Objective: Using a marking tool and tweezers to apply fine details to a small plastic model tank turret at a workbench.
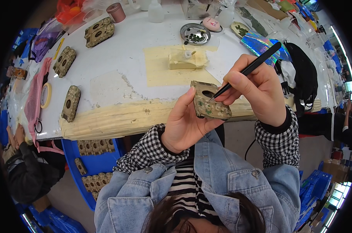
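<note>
My left hand [185,124] is closed around a camouflage-patterned casing [208,108] with a dark round hole in its upper face. In my right hand [263,89] is a pair of black tweezers [259,61], gripped like a pen. The fine tips reach the casing's face just below the hole; whether they pinch anything is too small to tell. Beyond my hands, a tape-covered block [180,64] with a small white piece on top sits on a yellow taped patch. A round metal dish [182,35] holds small dark green bits.
Similar camouflage casings stand on the table's left, a single one [71,104] nearest. A tape roll [46,95] lies beside pink mesh [36,91]. Below the table edge, a blue tray [73,155] holds several more. A black bag [304,75] lies at right. A co-worker's sleeve [26,167] shows far left.
</note>
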`<control>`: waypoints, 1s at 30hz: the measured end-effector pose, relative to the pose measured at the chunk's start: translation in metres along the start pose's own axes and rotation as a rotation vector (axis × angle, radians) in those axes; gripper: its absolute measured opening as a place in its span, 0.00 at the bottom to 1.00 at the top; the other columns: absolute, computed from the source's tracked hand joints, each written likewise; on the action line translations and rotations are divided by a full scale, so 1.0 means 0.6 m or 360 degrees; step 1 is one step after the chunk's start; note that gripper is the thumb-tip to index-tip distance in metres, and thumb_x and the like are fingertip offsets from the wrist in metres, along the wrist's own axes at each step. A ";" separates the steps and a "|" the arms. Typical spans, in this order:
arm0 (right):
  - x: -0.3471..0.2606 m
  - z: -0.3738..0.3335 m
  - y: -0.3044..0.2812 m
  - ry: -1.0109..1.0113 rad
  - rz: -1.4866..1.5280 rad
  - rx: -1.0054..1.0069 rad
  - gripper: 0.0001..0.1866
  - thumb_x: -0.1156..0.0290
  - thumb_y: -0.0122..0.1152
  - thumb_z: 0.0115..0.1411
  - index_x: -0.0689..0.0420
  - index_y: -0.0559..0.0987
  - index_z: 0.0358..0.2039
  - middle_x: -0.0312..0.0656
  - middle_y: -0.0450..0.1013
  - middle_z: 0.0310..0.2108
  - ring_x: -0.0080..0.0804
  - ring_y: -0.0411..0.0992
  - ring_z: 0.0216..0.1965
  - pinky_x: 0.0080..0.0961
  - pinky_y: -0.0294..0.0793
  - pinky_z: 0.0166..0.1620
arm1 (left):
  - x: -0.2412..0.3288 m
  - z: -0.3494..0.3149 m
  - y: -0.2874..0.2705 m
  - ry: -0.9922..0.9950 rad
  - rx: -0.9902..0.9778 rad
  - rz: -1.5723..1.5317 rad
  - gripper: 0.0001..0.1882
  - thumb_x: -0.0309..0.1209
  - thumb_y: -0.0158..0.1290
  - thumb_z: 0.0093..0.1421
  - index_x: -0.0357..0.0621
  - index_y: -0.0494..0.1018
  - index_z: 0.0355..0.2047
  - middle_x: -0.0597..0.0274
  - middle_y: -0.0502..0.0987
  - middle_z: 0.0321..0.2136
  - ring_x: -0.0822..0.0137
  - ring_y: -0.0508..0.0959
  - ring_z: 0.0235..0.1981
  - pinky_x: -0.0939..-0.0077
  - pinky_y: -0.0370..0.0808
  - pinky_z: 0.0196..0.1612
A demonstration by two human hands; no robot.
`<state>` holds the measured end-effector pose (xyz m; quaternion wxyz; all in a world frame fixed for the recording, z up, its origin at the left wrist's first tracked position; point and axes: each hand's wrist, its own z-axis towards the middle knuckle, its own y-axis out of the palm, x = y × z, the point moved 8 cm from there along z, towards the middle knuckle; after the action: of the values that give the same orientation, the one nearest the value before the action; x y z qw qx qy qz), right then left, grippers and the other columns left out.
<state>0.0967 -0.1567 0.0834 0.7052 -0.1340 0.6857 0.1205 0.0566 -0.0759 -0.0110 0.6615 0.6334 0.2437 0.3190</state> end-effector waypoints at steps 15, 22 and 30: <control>-0.002 -0.002 0.000 -0.0033 -0.0021 0.0004 0.08 0.72 0.54 0.61 0.65 0.71 0.33 0.40 0.73 0.26 0.22 0.75 0.28 0.14 0.76 0.31 | 0.001 0.001 0.001 0.0001 -0.0024 -0.0005 0.26 0.45 0.31 0.67 0.38 0.55 0.57 0.51 0.68 0.50 0.61 0.73 0.48 0.67 0.76 0.49; -0.006 -0.004 0.001 -0.0082 -0.0033 0.0015 0.09 0.72 0.54 0.61 0.66 0.70 0.33 0.40 0.73 0.27 0.22 0.75 0.28 0.14 0.76 0.31 | 0.002 0.001 0.003 -0.0009 -0.0034 -0.0016 0.26 0.45 0.31 0.67 0.37 0.55 0.57 0.51 0.68 0.50 0.61 0.73 0.48 0.66 0.76 0.49; -0.007 -0.006 0.001 -0.0109 -0.0083 0.0040 0.08 0.72 0.54 0.61 0.66 0.70 0.33 0.40 0.73 0.26 0.21 0.75 0.27 0.13 0.76 0.31 | 0.002 0.002 0.003 0.0014 -0.0035 -0.0027 0.26 0.45 0.31 0.67 0.38 0.55 0.57 0.51 0.68 0.49 0.61 0.73 0.48 0.66 0.76 0.49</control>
<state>0.0929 -0.1575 0.0877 0.7327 -0.1388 0.6590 0.0979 0.0579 -0.0760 -0.0090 0.6701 0.6226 0.2484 0.3188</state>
